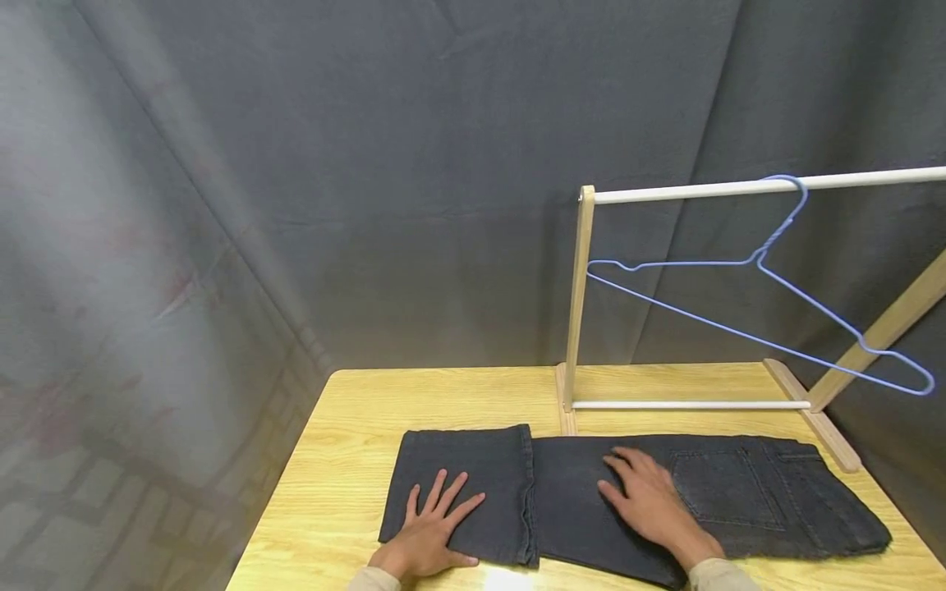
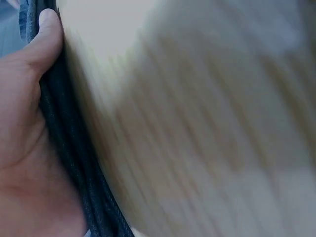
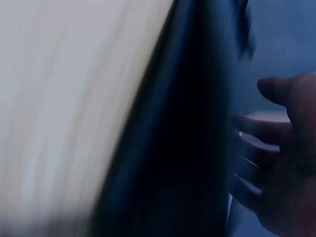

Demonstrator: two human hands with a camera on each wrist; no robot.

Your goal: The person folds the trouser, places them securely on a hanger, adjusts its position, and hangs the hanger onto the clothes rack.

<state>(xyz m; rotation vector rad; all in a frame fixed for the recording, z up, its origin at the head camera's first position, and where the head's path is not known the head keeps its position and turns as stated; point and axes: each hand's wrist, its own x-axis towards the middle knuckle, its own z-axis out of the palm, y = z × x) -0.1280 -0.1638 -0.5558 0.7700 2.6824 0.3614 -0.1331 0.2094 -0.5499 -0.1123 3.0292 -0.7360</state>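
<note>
A pair of dark jeans (image 1: pixel 569 492) lies lengthwise on the wooden table, its leg end folded back over itself at the left and the back pocket showing at the right. On the folded part rests my left hand (image 1: pixel 432 529), fingers spread and straight; the left wrist view shows its thumb (image 2: pixel 47 29) along the layered edge of the denim (image 2: pixel 74 133). My right hand (image 1: pixel 650 501) is over the middle of the jeans, left of the pocket, with fingers loosely extended. The right wrist view is blurred, with that hand (image 3: pixel 291 148) beside the dark cloth.
Behind the jeans stands a wooden rack (image 1: pixel 582 304) with a white top rail (image 1: pixel 687 191) and a lower white bar (image 1: pixel 687 405). A blue wire hanger (image 1: pixel 687 318) hangs from the top rail. Bare tabletop (image 1: pixel 318 484) shows at the left, and grey curtains (image 1: pixel 443 205) surround the table.
</note>
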